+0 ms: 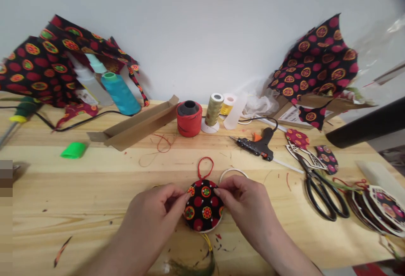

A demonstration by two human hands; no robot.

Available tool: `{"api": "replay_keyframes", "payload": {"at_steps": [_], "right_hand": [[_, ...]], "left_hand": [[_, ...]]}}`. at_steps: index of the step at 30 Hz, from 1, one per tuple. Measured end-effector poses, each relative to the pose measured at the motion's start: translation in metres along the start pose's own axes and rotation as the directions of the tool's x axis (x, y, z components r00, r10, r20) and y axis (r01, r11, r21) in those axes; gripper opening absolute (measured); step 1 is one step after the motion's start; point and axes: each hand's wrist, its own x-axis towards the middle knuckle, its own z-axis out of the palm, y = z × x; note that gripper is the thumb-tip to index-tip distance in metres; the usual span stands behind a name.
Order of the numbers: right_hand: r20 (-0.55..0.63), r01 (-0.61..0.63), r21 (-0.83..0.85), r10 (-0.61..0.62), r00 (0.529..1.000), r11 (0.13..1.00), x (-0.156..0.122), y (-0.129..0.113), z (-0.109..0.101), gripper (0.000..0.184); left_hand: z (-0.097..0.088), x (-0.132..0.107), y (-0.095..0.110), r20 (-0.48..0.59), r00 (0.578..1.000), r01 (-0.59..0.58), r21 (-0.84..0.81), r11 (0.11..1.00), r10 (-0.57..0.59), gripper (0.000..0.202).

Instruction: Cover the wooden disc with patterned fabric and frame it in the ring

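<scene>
A round ornament [203,207] covered in black cloth with red and orange circles lies near the front edge of the wooden table [95,191]. A red cord loop [205,166] rises from its top, and a yellow thread trails below it. My left hand [152,217] pinches the ornament's left rim with closed fingers. My right hand [247,204] pinches its upper right rim the same way. A white ring [232,172] lies just behind my right hand.
Black scissors [322,191] and a black glue gun [257,145] lie to the right. A red spool [189,119], an olive spool [214,110], a teal spool [122,92] and a cardboard tray [136,126] stand behind. Patterned cloth [316,69] is heaped at both back corners. Covered discs [382,208] are stacked far right.
</scene>
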Motion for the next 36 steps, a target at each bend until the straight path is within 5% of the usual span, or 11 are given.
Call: {"api": "replay_keyframes", "payload": {"at_steps": [16,36], "right_hand": [[-0.012,0.031,-0.054,-0.031,0.999,0.998,-0.0002,-0.001,0.0023,0.007],[-0.034,0.069,-0.024,-0.07,0.997,0.997,-0.0021,-0.0015,-0.0004,0.001]], "left_hand": [[0.0002,0.0029,0.0055,0.025,0.997,0.066,0.099,0.993,-0.069,0.036],[0.0009,0.0033,0.005,-0.053,0.998,-0.033,0.156,0.987,0.041,0.028]]}}
